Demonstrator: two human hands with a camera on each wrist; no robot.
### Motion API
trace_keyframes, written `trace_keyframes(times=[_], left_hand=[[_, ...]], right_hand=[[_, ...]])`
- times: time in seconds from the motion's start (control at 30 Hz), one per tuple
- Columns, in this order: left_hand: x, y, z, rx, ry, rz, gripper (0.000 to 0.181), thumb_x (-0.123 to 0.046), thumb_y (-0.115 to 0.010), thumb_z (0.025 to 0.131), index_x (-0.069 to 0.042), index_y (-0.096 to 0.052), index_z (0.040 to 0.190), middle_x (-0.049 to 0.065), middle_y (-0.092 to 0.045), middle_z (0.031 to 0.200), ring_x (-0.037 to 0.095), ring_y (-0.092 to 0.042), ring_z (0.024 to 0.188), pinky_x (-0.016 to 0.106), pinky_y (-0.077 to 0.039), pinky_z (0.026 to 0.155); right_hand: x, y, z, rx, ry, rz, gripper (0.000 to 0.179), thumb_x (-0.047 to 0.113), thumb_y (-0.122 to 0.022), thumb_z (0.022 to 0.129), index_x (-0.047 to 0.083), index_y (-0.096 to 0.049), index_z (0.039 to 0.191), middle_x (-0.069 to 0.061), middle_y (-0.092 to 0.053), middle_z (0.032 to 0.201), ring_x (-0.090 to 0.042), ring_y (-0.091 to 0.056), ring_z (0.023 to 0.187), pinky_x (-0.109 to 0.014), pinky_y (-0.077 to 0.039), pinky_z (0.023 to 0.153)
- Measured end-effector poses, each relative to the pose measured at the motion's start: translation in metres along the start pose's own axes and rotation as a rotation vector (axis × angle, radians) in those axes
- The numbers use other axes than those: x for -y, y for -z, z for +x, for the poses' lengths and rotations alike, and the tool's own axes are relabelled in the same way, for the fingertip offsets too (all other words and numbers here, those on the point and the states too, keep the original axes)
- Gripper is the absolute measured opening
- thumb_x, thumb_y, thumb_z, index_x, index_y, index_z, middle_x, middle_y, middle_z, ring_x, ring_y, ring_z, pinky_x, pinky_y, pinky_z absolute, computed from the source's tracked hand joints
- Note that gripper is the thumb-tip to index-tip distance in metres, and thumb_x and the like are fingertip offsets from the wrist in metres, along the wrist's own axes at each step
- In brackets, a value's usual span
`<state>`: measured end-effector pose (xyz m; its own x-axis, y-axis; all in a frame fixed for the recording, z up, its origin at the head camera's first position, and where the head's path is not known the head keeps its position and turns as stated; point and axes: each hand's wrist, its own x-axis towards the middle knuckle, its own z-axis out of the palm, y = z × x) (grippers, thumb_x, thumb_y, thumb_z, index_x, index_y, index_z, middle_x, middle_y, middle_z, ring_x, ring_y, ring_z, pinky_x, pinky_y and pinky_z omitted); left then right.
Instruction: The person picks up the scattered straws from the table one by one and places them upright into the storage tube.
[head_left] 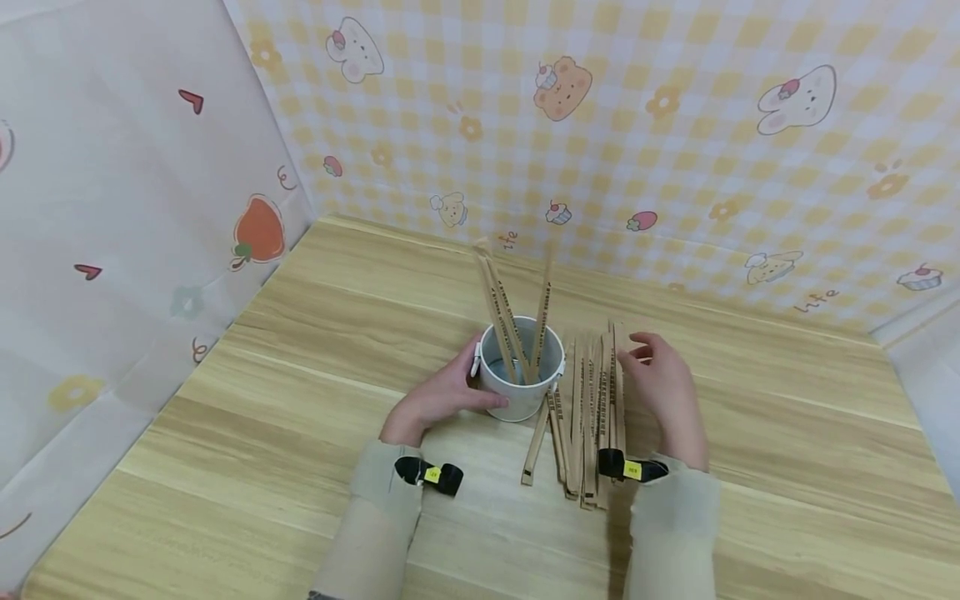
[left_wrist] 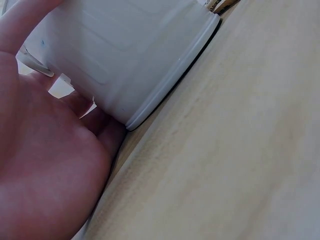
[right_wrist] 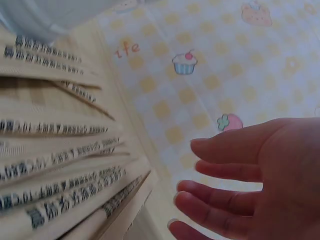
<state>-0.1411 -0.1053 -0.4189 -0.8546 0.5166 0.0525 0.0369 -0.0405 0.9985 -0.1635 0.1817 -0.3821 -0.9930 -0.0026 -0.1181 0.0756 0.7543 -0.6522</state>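
A small white bucket (head_left: pixel 522 406) stands on the wooden table, its side handles visible. My left hand (head_left: pixel 444 393) holds it from the left, thumb across the front and fingers round the far side; in the left wrist view the hand cups the bucket wall (left_wrist: pixel 125 55) low by its base. Several paper-wrapped chopsticks (head_left: pixel 501 315) lean inside the bucket and stick up past the rim. To its right, more wrapped chopsticks (head_left: pixel 587 425) lie in a loose row. My right hand (head_left: pixel 666 379) hovers at their far right end, fingers apart and nothing between them in the right wrist view.
The wood-grain table (head_left: pixel 247 450) reaches back to a yellow checked cloth wall (head_left: pixel 675 167) with cartoon prints. A pale printed sheet (head_left: pixel 135 192) rises along the left edge. Black straps (head_left: pixel 632 471) sit on both wrists over light sleeves.
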Motion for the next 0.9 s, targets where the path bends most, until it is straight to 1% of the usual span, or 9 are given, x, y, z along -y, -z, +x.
trace_keyframes(times=[0.2,0.33,0.43,0.67,0.73,0.83,0.9], left_hand=[[0.000,0.000,0.000,0.002,0.001,0.000,0.092,0.001,-0.073,0.068,-0.021,-0.019,0.140,0.010,-0.033,0.133,0.027,-0.033,0.120,0.041,-0.026,0.100],[0.000,0.000,0.000,0.004,-0.002,0.001,0.092,0.001,-0.072,0.068,-0.021,-0.019,0.140,0.011,-0.033,0.134,0.028,-0.032,0.120,0.041,-0.026,0.100],[-0.001,0.000,0.000,0.006,-0.006,0.004,0.092,0.001,-0.072,0.068,-0.021,-0.019,0.140,0.011,-0.033,0.133,0.028,-0.033,0.120,0.041,-0.025,0.100],[-0.001,0.000,0.000,0.004,-0.003,-0.001,0.092,0.002,-0.072,0.068,-0.020,-0.019,0.140,0.011,-0.033,0.133,0.028,-0.032,0.120,0.041,-0.026,0.100],[-0.001,0.000,0.000,0.004,-0.001,-0.002,0.091,0.002,-0.072,0.068,-0.020,-0.019,0.140,0.011,-0.033,0.133,0.028,-0.032,0.120,0.041,-0.026,0.100],[-0.001,0.000,0.000,0.003,-0.002,-0.003,0.091,0.001,-0.072,0.068,-0.020,-0.020,0.139,0.011,-0.033,0.133,0.028,-0.032,0.120,0.041,-0.026,0.100],[-0.001,0.000,0.000,0.000,-0.001,-0.003,0.091,0.001,-0.073,0.068,-0.021,-0.020,0.139,0.011,-0.033,0.133,0.028,-0.033,0.120,0.041,-0.026,0.100]], right_hand=[[-0.010,-0.001,0.002,0.064,-0.054,-0.024,0.051,0.030,-0.048,0.090,0.002,-0.037,0.132,-0.020,-0.052,0.114,-0.034,-0.051,0.101,-0.045,-0.042,0.077],[-0.012,-0.004,0.003,0.092,-0.085,-0.041,0.054,0.030,-0.050,0.089,0.001,-0.036,0.132,-0.022,-0.051,0.116,-0.035,-0.049,0.102,-0.047,-0.040,0.080],[-0.013,-0.006,0.005,0.103,-0.097,-0.054,0.056,0.029,-0.053,0.088,0.000,-0.035,0.132,-0.022,-0.050,0.115,-0.035,-0.049,0.100,-0.047,-0.040,0.079],[-0.017,-0.012,0.005,0.113,-0.089,-0.054,0.058,0.021,-0.058,0.085,-0.002,-0.034,0.132,-0.017,-0.053,0.106,-0.028,-0.051,0.089,-0.041,-0.042,0.074],[-0.017,-0.013,0.005,0.111,-0.080,-0.057,0.056,0.018,-0.057,0.085,-0.002,-0.035,0.132,-0.018,-0.054,0.104,-0.028,-0.052,0.087,-0.041,-0.042,0.073],[-0.017,-0.013,0.004,0.107,-0.070,-0.064,0.054,0.017,-0.055,0.085,-0.002,-0.036,0.131,-0.020,-0.056,0.106,-0.030,-0.054,0.089,-0.042,-0.043,0.074],[-0.017,-0.013,0.004,0.104,-0.072,-0.068,0.052,0.018,-0.055,0.085,-0.002,-0.038,0.130,-0.022,-0.056,0.107,-0.028,-0.057,0.086,-0.042,-0.044,0.074]])
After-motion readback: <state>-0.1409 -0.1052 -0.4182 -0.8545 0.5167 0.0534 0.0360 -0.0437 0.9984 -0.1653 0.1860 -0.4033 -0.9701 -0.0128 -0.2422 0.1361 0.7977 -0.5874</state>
